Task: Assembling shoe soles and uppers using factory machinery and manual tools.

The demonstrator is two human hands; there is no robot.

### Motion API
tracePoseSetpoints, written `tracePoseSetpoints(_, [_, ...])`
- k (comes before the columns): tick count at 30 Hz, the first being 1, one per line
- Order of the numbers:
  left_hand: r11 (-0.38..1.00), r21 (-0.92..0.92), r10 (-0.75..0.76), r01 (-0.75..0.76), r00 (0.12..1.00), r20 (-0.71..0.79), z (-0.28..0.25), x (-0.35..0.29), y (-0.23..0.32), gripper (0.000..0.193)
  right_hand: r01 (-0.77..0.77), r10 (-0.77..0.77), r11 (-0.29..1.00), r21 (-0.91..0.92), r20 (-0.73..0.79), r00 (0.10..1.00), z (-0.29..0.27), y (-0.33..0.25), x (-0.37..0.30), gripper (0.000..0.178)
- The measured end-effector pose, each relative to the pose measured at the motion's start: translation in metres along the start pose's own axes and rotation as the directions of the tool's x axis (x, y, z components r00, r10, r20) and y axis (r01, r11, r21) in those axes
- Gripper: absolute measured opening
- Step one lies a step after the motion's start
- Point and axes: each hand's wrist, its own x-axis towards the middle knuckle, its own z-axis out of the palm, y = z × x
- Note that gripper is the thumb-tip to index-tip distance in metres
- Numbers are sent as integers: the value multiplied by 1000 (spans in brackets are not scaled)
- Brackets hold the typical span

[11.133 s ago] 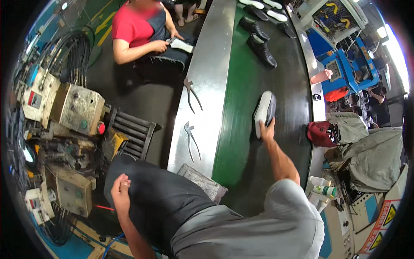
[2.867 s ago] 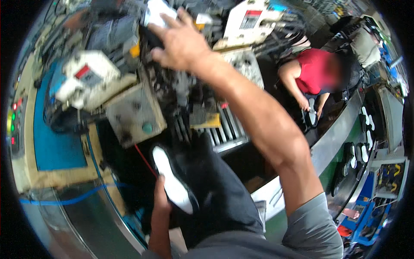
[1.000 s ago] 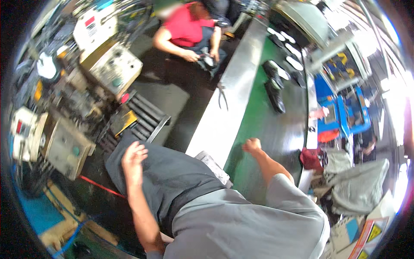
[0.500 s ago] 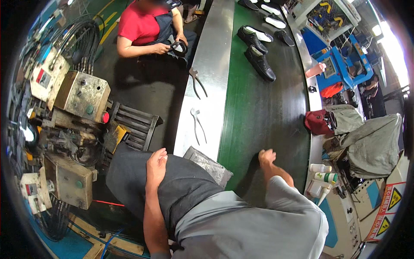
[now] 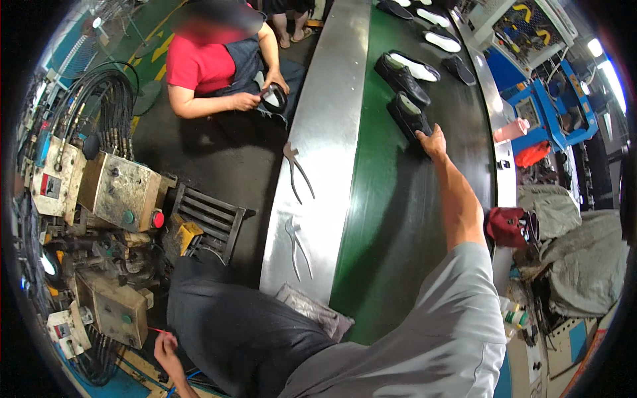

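Note:
On the dark green conveyor belt, my right arm reaches far forward. My right hand closes on the toe end of a black leather shoe, its thumb on one side and its fingers on the other. Another black shoe touches it from behind, beside a white-soled one lying sole up. Down at the lower left, my left hand hangs beside my dark apron. Its fingers are loosely curled and slightly apart, with nothing seen in them.
Two pairs of pliers lie on the metal ledge, near a grey cloth pad. Across it a co-worker holds a black shoe piece. Grimy machinery and a slatted stool stand left; bottles and a covered machine right.
My right hand has gone forward along the belt and taken hold of the black shoe's toe. My left hand has dropped from my lap to the lower left. The view has shifted.

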Motion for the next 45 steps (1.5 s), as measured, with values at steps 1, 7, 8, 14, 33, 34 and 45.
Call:
tracePoseSetpoints(1, [998, -7, -59, 58, 998, -23, -27, -16, -25, 26, 21, -23, 999, 42, 42, 999, 9, -6, 11, 85])
tracePoseSetpoints(7, [868, 240, -420, 434, 901, -111, -58, -128, -59, 50, -22, 9, 998, 64, 198, 980, 38, 37, 62, 108])
tracePoseSetpoints(8, [838, 250, -458, 485, 874, -159, -47, -134, -56, 47, 10, -20, 998, 59, 166, 986, 39, 52, 66, 109])
tracePoseSetpoints(14, [753, 44, -619, 657, 729, -291, -52, -148, -14, 37, -5, 33, 992, -123, 221, 975, 36, -4, 22, 112])
tracePoseSetpoints(33, [934, 324, 111, -151, 984, 137, 26, -22, 64, 37, -160, 160, 987, -17, 45, 986, -26, -27, -473, 96])
tracePoseSetpoints(34, [935, 319, 117, -156, 983, 139, 26, -22, 67, 37, -223, 218, 974, 50, 89, 972, -31, -31, -487, 98])
tracePoseSetpoints(45, [854, -440, 461, -277, 796, 393, 196, -2, 108, 39, -567, 193, 512, 645, 557, 808, -58, -104, -442, 76])
